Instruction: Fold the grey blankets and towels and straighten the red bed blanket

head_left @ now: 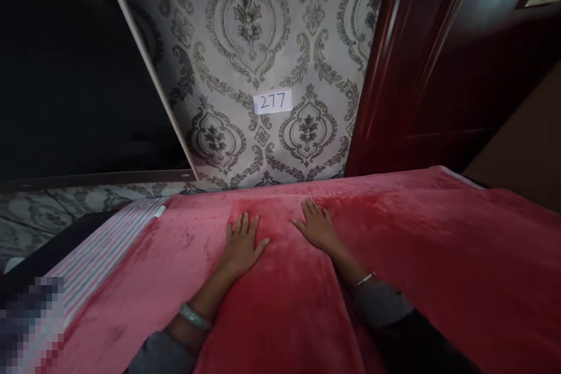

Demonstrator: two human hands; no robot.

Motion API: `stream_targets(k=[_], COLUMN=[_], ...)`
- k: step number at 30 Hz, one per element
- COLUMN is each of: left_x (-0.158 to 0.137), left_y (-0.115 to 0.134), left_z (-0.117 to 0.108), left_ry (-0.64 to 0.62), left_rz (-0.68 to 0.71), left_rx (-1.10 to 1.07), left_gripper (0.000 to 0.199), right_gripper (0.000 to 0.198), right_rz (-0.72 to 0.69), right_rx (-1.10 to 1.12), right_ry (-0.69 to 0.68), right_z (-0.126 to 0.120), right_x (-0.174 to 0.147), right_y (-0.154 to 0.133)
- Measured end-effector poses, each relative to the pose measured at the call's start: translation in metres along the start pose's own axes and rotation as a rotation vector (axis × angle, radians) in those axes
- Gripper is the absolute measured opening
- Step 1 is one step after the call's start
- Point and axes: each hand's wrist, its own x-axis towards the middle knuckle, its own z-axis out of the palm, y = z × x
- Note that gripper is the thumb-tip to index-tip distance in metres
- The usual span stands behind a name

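Observation:
A plush red-pink blanket [280, 292] lies spread over a broad flat surface, with a fold line running toward me near its middle. My left hand [242, 247] rests palm down on the blanket, fingers spread, a pale green bangle on its wrist. To the right, my right hand [318, 226] also lies flat on the plush near the far edge, fingers stretched out. A thin silver bracelet circles that wrist. Neither hand grips anything. The pile shows lighter and darker patches around both hands.
Striped cloth [109, 251] shows along the blanket's left side. A large dark screen [87, 70] stands at the back left. Behind is patterned wallpaper [245, 17] bearing a paper label [272, 102] reading 277. A glossy dark red wooden door or panel [421, 70] rises at the right.

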Motion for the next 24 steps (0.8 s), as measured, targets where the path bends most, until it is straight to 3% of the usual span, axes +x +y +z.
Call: stream_targets(k=[6,8,12,17,24], left_x=[0.018,0.032,0.054,0.058,0.053], left_y=[0.001,-0.001,-0.007,-0.011,-0.005], left_z=[-0.026,-0.033,-0.027,-0.015,-0.026], left_ry=[-0.15,-0.143,-0.121,-0.135,-0.143], left_rz=[-0.033,-0.012,-0.049,-0.058,-0.068], left_rx=[-0.091,-0.102,-0.028,0.014,0.075], left_gripper=[0.074,0.072,0.069,0.069,0.069], right_gripper=[0.073,0.074,0.077,0.075,0.074], right_rz=[0.015,0.02,0.045,0.054,0.049], right_rx=[0.04,0.049,0.034,-0.006,0.019], right_ry=[-0.025,-0.023,-0.051,-0.061,-0.07], right_z=[-0.008,-0.011,-0.017,-0.022,-0.034], right_x=[-0.001,-0.003,-0.005,-0.006,-0.011], right_y=[-0.005,-0.006,-0.008,-0.012,-0.017])
